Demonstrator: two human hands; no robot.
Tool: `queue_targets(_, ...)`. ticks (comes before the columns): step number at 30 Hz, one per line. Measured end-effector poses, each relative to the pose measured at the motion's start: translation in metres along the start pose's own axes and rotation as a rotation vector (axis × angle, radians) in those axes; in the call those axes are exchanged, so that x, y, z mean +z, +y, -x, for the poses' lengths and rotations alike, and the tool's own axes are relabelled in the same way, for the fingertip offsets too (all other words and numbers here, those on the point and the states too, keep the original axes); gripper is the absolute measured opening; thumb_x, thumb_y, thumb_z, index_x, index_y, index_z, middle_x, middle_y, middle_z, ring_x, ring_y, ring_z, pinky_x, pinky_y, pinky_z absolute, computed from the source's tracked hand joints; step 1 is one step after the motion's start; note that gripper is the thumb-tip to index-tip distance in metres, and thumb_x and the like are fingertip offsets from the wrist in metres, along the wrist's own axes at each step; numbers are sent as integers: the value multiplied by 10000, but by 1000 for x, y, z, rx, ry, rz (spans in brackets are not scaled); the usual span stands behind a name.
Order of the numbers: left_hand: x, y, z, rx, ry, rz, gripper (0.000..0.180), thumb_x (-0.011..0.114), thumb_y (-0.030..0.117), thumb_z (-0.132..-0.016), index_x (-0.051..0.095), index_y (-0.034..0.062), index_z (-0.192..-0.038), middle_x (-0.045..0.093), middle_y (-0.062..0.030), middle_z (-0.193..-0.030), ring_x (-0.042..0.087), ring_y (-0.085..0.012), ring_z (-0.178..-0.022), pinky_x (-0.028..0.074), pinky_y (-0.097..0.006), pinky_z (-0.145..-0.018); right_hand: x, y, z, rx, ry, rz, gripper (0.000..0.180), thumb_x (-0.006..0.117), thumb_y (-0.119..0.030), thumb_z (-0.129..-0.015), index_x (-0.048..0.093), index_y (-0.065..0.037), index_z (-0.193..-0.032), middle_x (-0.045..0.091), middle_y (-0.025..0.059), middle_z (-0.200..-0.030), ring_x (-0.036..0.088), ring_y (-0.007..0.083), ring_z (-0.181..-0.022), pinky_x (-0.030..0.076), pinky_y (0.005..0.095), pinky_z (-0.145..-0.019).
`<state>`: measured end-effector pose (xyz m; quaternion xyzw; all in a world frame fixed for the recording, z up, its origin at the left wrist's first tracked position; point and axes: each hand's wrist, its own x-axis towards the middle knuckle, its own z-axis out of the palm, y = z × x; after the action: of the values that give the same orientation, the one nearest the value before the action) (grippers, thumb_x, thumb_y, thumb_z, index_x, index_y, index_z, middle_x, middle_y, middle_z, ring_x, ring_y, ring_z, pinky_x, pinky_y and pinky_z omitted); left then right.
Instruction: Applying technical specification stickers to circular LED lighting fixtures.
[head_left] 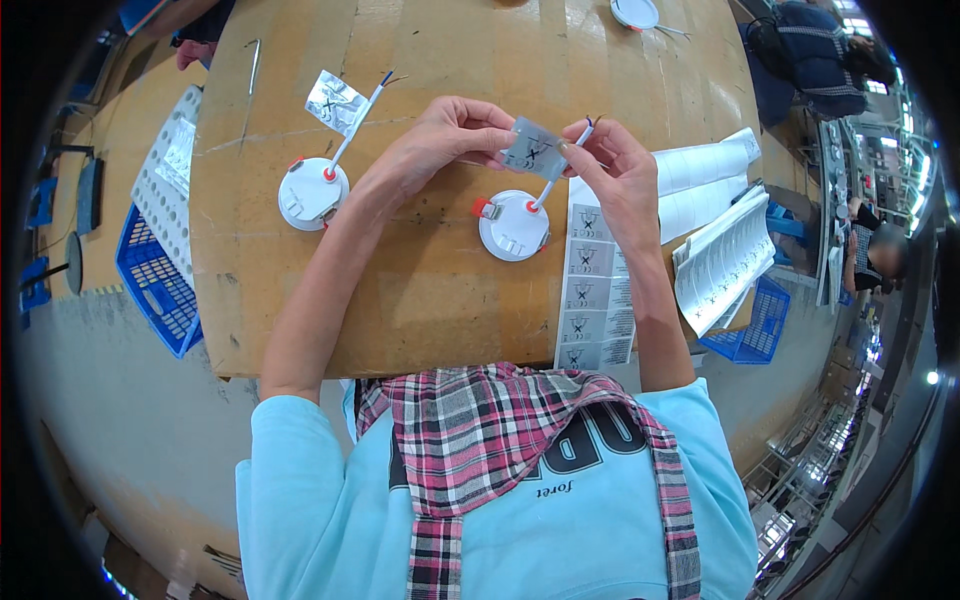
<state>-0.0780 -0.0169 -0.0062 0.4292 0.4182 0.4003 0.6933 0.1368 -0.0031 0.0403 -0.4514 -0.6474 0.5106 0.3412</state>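
Both hands meet above a cardboard-covered table [420,300]. My left hand [440,140] and my right hand [610,165] pinch a small silver label [532,150] folded around the white cable [548,185] of a round white lamp [513,226] with orange clips, lying just below the hands. A second round white lamp [312,194] lies to the left, its cable carrying a silver label [335,102] of the same kind. A strip of silver labels [592,290] runs down the table beneath my right forearm.
Stacks of white sheets [722,258] lie at the table's right edge. Blue crates sit on the floor at left [155,285] and right [752,330]. A white perforated tray [165,180] leans at the left edge. Another round lamp [635,12] lies at the far side. People are at work at right.
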Motion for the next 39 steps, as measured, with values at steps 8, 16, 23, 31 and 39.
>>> queue_targets(8,6,9,5,9,17,-5,237,647,220,-855,657,2,-948,673,-65,-873,661,-137,-835,512,-257,-822,-2,-6,0,29,-4,14,125,644,-110,-850,628,-18,-933,658,47,-804,640,109,-739,512,232,-670)
queue_targets(16,1,8,4,7,18,-27,244,646,212,-856,660,-2,-972,678,-73,-898,666,-141,-840,518,-261,-814,0,-4,-3,32,-15,3,142,650,-96,-844,618,2,-942,652,47,-814,631,97,-758,513,228,-681)
queue_targets(23,7,13,7,59,40,-16,249,641,201,-862,658,-18,-978,674,-76,-891,663,-139,-842,523,-267,-809,6,-9,-3,54,-2,-17,193,653,-109,-846,600,8,-990,648,58,-838,619,97,-757,513,229,-671)
queue_targets(31,8,15,8,101,72,-91,235,638,183,-861,665,-21,-974,670,-62,-884,643,-122,-827,527,-276,-794,8,-7,-1,123,-60,7,210,660,-128,-845,590,1,-995,658,65,-839,608,93,-739,499,228,-642)
queue_targets(39,8,15,9,146,101,-124,221,635,169,-853,680,-16,-966,676,-57,-863,635,-113,-809,522,-270,-769,9,-16,0,93,-62,66,211,659,-111,-837,579,12,-988,651,81,-862,621,113,-762,520,243,-685)
